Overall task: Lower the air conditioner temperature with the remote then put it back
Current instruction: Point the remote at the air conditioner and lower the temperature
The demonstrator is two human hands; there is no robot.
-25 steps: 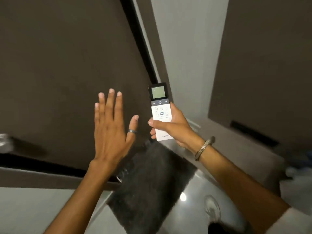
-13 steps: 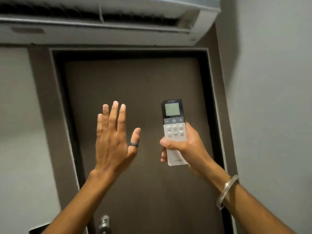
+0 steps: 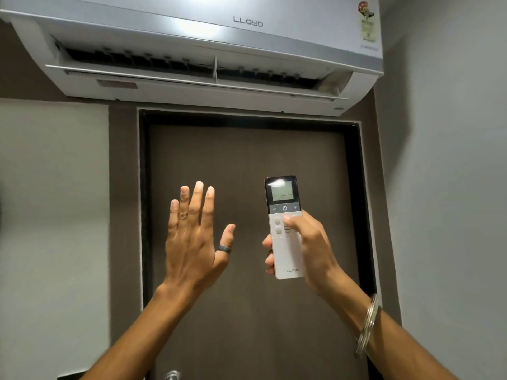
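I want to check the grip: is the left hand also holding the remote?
No, the left hand is open with its fingers spread, apart from the remote, which only the right hand holds.

The air conditioner (image 3: 192,50) is a white wall unit marked LLOYD, spanning the top of the frame above a dark door, its louvre open. The remote (image 3: 284,226), slim, white with a black screen end, stands upright at centre right, screen uppermost.
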